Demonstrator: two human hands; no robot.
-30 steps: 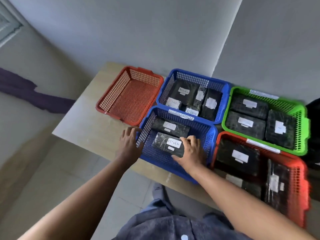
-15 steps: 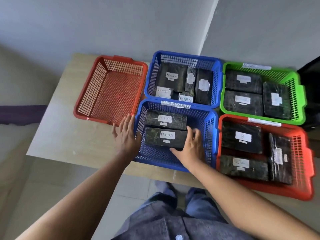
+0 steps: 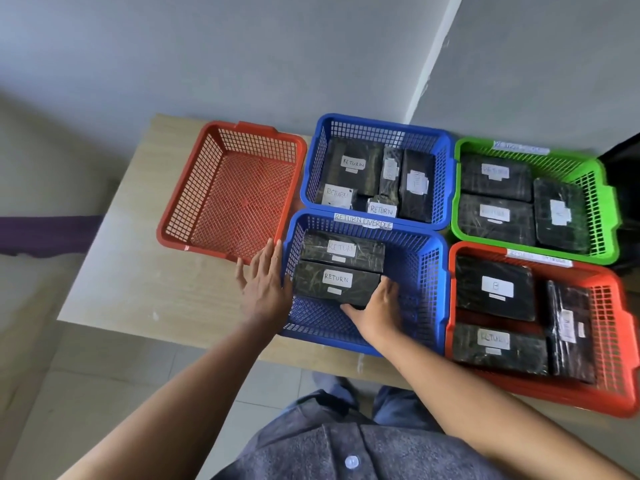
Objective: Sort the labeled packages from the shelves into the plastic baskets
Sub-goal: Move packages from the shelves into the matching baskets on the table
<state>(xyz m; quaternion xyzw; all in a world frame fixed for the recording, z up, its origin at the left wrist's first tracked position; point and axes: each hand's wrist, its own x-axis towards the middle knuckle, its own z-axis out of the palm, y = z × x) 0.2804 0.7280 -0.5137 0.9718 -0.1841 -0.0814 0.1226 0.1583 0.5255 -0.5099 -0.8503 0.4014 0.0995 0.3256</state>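
Several plastic baskets stand on a wooden table. The near blue basket (image 3: 420, 271), tagged RETURN OVERDUE, holds two black packages. My right hand (image 3: 375, 311) grips the near package (image 3: 334, 284) labeled RETURN at its front right corner, with the package lying in the basket. The other RETURN package (image 3: 341, 251) lies just behind it. My left hand (image 3: 265, 285) rests flat with fingers apart against the basket's left outer wall. The far blue basket (image 3: 445, 174), the green basket (image 3: 602, 209) and the near red basket (image 3: 613, 341) hold black labeled packages.
An empty red basket (image 3: 180, 202) sits at the back left of the table (image 3: 138, 271). Grey walls meet in a corner behind the baskets. A dark object (image 3: 623, 188) stands at the far right edge. Tiled floor lies below the table's near edge.
The view has shifted so the baskets sit more square on. The RETURN package has been set down flat in the near blue basket, right hand still on it. My left hand stays beside the basket.
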